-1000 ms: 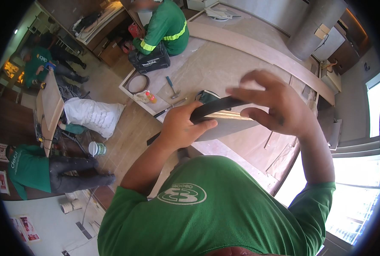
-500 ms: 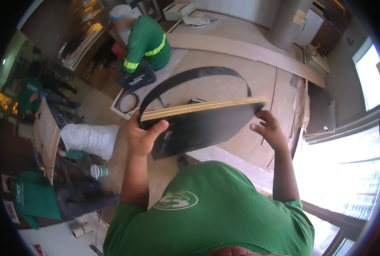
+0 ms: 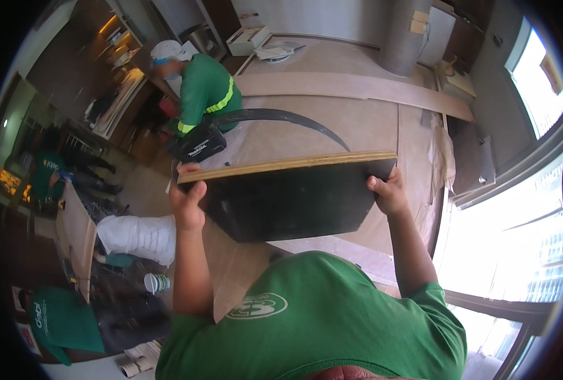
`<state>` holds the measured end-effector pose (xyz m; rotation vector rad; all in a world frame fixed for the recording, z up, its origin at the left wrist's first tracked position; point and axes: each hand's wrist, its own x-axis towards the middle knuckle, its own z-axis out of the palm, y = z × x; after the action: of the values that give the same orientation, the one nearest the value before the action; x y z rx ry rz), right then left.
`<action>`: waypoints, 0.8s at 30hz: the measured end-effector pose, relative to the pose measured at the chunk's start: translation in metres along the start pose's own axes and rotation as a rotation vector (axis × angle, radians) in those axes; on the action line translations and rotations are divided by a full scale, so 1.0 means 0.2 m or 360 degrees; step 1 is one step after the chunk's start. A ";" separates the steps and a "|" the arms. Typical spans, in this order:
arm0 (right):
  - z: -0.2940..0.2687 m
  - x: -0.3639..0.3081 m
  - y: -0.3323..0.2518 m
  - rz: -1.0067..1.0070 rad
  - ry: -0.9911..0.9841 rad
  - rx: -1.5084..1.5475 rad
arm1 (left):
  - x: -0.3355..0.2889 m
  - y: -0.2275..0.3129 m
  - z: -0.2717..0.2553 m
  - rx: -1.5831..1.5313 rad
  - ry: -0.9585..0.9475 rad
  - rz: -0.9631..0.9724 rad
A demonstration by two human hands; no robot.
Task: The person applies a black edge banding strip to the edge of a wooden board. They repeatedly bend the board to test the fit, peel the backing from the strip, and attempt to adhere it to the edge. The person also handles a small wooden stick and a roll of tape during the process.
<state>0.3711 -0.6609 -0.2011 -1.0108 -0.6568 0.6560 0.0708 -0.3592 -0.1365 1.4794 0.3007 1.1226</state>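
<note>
Between my two hands I hold up a plywood board (image 3: 287,199) with a black face toward me and a bare layered edge on top. My left hand (image 3: 189,196) grips its left end, thumb on the black face. At the right end my right hand (image 3: 389,190) is closed on the corner, thumb in front. From behind the board a dark curved strip (image 3: 281,115) arches up and over to the right; where its ends are fixed is hidden. The fingers behind the board are mostly out of sight.
A person in green (image 3: 205,88) crouches ahead on the left beside a black tool case (image 3: 199,144). More people work at the left around a wooden panel (image 3: 77,228), near a white bucket (image 3: 156,282). Long planks (image 3: 351,87) lie ahead; a round column (image 3: 405,44) stands beyond, with windows at right.
My right hand has closed on the board's right corner, where its fingers were apart. The board has shifted left and turned its black face toward me; the strip looks flatter.
</note>
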 end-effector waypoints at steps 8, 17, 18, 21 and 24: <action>0.26 -0.09 -0.18 -0.0081 0.0048 -0.0445 | 0.33 0.19 0.20 0.1428 -0.0010 0.0762; 0.29 -0.13 -0.15 -0.0177 0.0135 -0.0650 | 0.42 0.20 0.37 0.1894 -0.0399 0.0825; 0.29 -0.14 -0.15 -0.0185 0.0155 -0.0663 | 0.42 0.22 0.39 0.1861 -0.0378 0.0648; 0.31 -0.16 -0.15 -0.0163 0.0232 -0.0646 | 0.44 0.26 0.43 0.1713 -0.0320 0.0295; 0.33 -0.18 -0.15 -0.0177 0.0262 -0.0682 | 0.47 0.23 0.40 0.1498 -0.0262 0.0252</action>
<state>0.3044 -0.6633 -0.1557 -1.3971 -0.7181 0.3335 0.1602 -0.3534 -0.0401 2.4413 0.6614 1.0101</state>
